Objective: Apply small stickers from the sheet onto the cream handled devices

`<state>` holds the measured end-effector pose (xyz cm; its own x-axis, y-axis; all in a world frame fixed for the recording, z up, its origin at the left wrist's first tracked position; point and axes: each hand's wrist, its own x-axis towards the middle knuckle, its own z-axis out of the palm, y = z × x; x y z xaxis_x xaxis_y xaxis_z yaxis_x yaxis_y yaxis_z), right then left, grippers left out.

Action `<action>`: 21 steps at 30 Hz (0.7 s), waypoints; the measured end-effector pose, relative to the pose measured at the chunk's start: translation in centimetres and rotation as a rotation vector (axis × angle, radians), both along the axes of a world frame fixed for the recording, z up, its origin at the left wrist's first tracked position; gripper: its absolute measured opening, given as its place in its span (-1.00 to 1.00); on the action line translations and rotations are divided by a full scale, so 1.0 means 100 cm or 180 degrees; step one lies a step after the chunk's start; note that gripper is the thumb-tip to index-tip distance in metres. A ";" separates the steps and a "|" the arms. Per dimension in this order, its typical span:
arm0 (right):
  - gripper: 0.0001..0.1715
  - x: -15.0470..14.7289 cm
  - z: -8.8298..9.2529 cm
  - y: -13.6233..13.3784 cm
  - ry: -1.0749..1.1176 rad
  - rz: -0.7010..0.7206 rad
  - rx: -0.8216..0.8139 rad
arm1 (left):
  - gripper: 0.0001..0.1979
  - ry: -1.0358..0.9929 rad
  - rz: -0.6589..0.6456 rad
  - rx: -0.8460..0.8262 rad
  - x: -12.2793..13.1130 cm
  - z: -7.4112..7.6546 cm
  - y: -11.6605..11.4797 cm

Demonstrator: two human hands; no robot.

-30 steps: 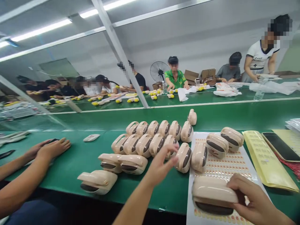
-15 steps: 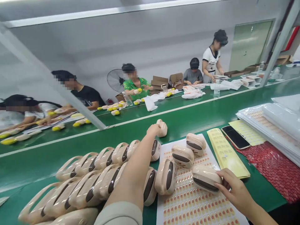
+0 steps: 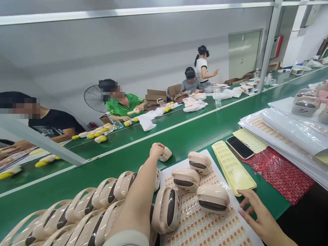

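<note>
My left hand (image 3: 156, 149) reaches forward with its fingers closed on a small beige plastic case (image 3: 166, 154) at the edge of the green belt. Lower right, my right hand (image 3: 256, 212) is held with fingers apart and nothing in them. Closest to it is a glossy beige case with a dark oval panel (image 3: 213, 199), lying on a sheet of small orange-and-yellow stickers (image 3: 205, 227). Several similar cases rest on that sheet. Under my left forearm, rows of beige cases with loop handles (image 3: 102, 194) stand side by side, partly hidden.
Right of the stickers lie a yellow label strip (image 3: 230, 167), a phone (image 3: 240, 147), red bubble wrap (image 3: 279, 174) and stacked sheets in plastic (image 3: 287, 136). More cases (image 3: 304, 102) sit on the stack. Co-workers (image 3: 123, 102) work across the green belt (image 3: 184, 123). A slanted metal post (image 3: 51, 143) stands at left.
My right hand has let go of the beige case on the sticker sheet and drawn back from it. The left hand stays on its case. My view has turned to the right.
</note>
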<state>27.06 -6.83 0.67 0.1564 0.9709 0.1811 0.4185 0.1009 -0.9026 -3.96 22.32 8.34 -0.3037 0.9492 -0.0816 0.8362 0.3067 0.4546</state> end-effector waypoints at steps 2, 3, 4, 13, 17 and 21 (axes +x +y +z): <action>-0.58 0.000 0.005 -0.003 -0.0002 -0.0073 0.0071 | -0.76 0.0006 0.0059 0.0069 0.005 0.003 -0.005; -0.58 0.001 0.007 -0.004 -0.0013 -0.0087 0.0097 | -0.77 0.0016 0.0079 0.0151 0.007 0.006 -0.008; -0.58 0.002 0.011 -0.005 -0.0024 -0.0108 0.0105 | -0.77 0.0030 0.0078 0.0248 0.010 0.011 -0.010; -0.41 -0.004 0.075 0.043 0.1156 0.0630 0.0034 | -0.86 0.0391 -0.1173 0.1508 0.053 0.068 -0.097; 0.00 -0.040 0.102 0.074 0.2053 0.1029 0.0000 | -0.84 0.0606 -0.2220 0.1876 0.082 0.067 -0.172; -0.07 -0.069 0.116 0.071 0.2663 0.0984 0.0360 | -0.74 0.1455 -0.3853 0.3209 0.112 0.055 -0.222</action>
<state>20.15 0.28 12.23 0.0148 0.9749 0.2223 -0.4319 0.2068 -0.8779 7.20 0.16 13.88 0.7879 0.2491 0.5631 0.4677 -0.8370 -0.2841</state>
